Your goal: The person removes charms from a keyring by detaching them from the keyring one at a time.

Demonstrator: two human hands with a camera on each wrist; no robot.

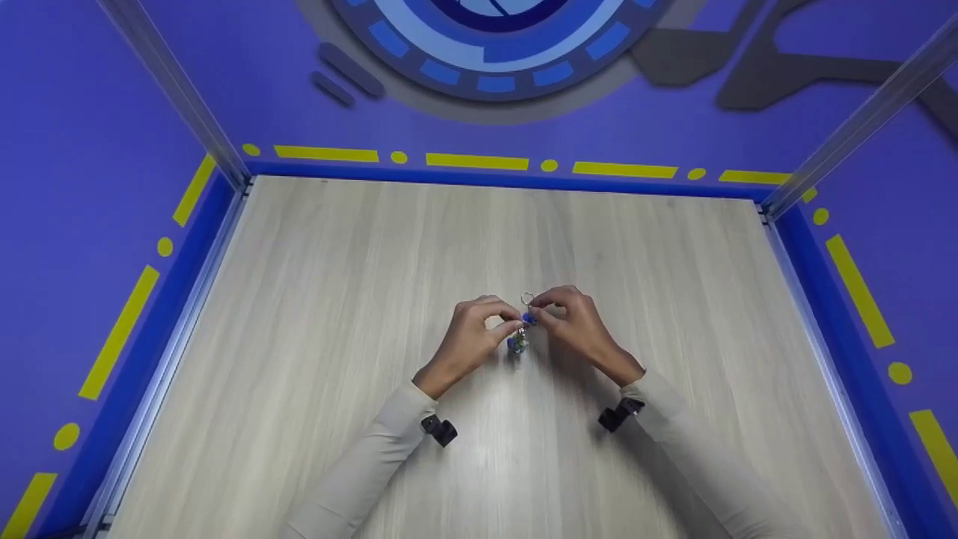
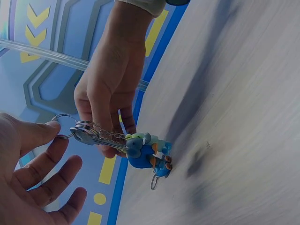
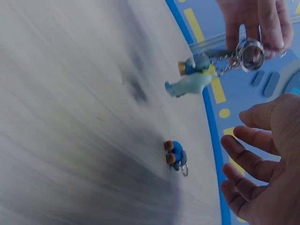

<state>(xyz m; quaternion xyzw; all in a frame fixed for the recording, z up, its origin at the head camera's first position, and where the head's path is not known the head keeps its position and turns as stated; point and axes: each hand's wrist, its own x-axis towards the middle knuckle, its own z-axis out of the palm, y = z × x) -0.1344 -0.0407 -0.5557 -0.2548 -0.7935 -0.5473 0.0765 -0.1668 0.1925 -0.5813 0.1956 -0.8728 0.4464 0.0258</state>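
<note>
My left hand point(image 1: 475, 329) pinches a metal key ring point(image 3: 242, 55) between thumb and fingertips. From it hang a key point(image 2: 84, 136) and short chains with small toy figures, one blue and grey point(image 2: 140, 157), one pale teal point(image 3: 190, 84). They dangle just above the table. My right hand point(image 1: 576, 322) is close beside them, its thumb and fingers apart and loosely bent, with nothing between them in the right wrist view. Another small blue figure point(image 3: 174, 152), with orange feet and its own ring, is on the table beyond the hanging charms.
The pale wood-grain table point(image 1: 359, 247) is bounded by blue walls point(image 1: 67, 187) with yellow markings. Metal posts point(image 1: 187, 105) stand at the back corners, and metal rails run along the sides. A small black camera sits at each wrist.
</note>
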